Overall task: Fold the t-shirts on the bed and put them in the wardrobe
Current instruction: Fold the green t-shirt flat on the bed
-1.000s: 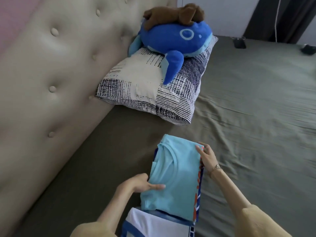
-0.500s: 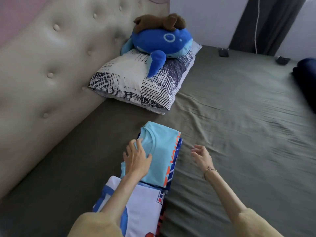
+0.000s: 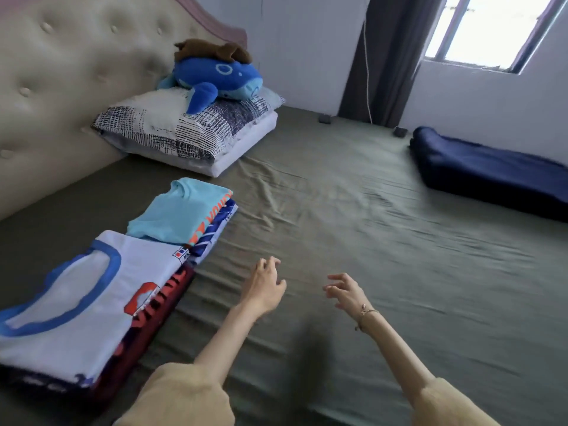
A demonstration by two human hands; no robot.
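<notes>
Right now I'm looking down on the bed [image 3: 353, 229], its olive sheet rumpled in shallow creases, with the tufted headboard [image 3: 61, 96] along one side. Taking the patterned pillow [image 3: 181, 130] by the headboard as my landmark: a blue plush whale [image 3: 218, 78] lies on top of it, a folded navy blanket [image 3: 491, 170] sits well apart from it on the far side of the bed, and the t-shirts are stacked just in front of it, toward me.

Nearest me is the taller stack, topped by a white t-shirt [image 3: 76, 302] with a blue collar ring; between that stack and the pillow sits a lower one topped by a light blue t-shirt [image 3: 178, 213]. I see no unfolded shirt, so I judge the folding is done and the carry to the wardrobe comes next.

These stacks are light but soft and floppy, and the slick sport fabric could let layers slide. I'd slip flat palms under the bottom layer on both sides and lift level.

My left hand [image 3: 264, 287] and right hand [image 3: 347, 290] hover over the bare sheet beside the white stack, away from the pillow, fingers loosely spread and slightly curled, holding nothing.
</notes>
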